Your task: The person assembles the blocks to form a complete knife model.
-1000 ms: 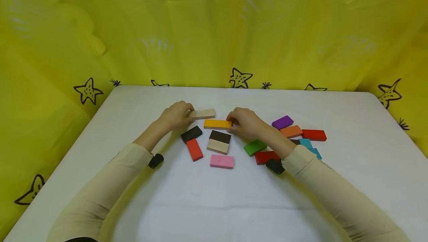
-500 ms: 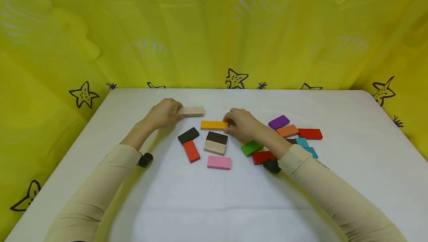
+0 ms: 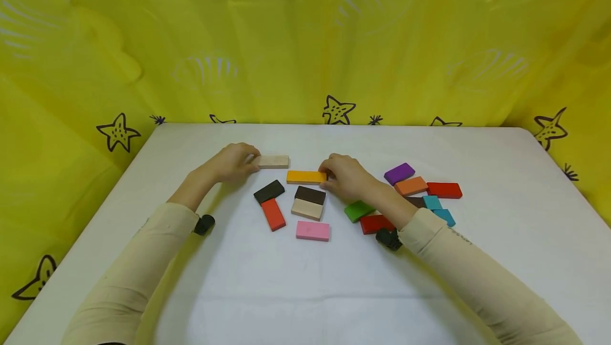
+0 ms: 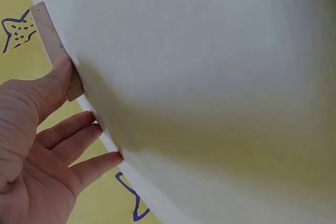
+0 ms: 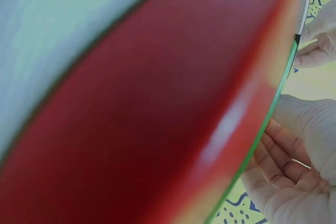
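At the back of the white table, my left hand (image 3: 235,162) pinches the left end of a pale natural-wood block (image 3: 274,161). The left wrist view shows thumb and forefinger on that pale block (image 4: 48,32), the other fingers spread out below. Slightly nearer and to the right lies a yellow-orange block (image 3: 304,177). Its right end is between the thumb and fingers of my right hand (image 3: 350,176). A red block (image 5: 157,93) fills much of the right wrist view and hides the fingertips of the right hand (image 5: 299,156) there.
In front lie a black block (image 3: 269,192), a red-orange one (image 3: 273,214), a dark brown one (image 3: 310,195) against a beige one (image 3: 307,209), and a pink one (image 3: 312,231). Several coloured blocks, including a purple one (image 3: 399,174), cluster beside and under the right forearm.
My left hand has slid the pale block leftward, away from the yellow-orange block, and it now sits slightly lower than half a second ago. My right hand stays at the yellow-orange block.
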Demonstrator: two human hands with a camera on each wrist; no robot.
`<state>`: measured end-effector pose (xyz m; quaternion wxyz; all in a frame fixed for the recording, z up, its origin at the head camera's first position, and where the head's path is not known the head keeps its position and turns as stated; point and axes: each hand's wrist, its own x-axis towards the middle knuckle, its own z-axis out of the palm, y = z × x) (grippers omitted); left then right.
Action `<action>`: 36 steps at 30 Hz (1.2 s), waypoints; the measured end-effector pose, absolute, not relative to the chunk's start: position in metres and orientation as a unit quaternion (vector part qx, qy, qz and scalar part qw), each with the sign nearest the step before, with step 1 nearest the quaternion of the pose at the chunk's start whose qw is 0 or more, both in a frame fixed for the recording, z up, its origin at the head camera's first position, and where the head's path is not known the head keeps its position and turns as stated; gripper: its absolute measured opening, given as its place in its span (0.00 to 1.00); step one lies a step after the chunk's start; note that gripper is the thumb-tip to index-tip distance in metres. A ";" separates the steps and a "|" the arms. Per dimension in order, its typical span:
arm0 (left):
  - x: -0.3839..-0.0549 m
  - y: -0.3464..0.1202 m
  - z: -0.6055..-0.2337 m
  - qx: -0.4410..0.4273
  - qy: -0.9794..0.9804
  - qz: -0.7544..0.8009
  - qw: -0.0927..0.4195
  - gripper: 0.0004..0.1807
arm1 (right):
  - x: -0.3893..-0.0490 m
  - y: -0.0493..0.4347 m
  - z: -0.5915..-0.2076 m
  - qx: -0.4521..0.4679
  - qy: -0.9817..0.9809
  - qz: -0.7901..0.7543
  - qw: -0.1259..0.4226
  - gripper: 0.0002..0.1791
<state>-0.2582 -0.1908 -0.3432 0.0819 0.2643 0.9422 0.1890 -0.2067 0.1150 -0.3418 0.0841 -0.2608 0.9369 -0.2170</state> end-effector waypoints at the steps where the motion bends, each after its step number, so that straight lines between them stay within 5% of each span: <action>1: -0.258 -0.191 -0.343 0.265 0.942 0.188 0.083 0.15 | -0.206 0.114 -0.342 -0.258 0.938 -0.215 0.084 0.18; 16: -0.259 -0.189 -0.343 0.269 0.943 0.175 0.087 0.17 | -0.202 0.121 -0.341 -0.247 0.938 -0.228 0.081 0.18; 36: -0.262 -0.190 -0.341 0.250 0.948 0.169 0.098 0.18 | -0.241 0.119 -0.339 -0.242 0.938 -0.236 0.078 0.16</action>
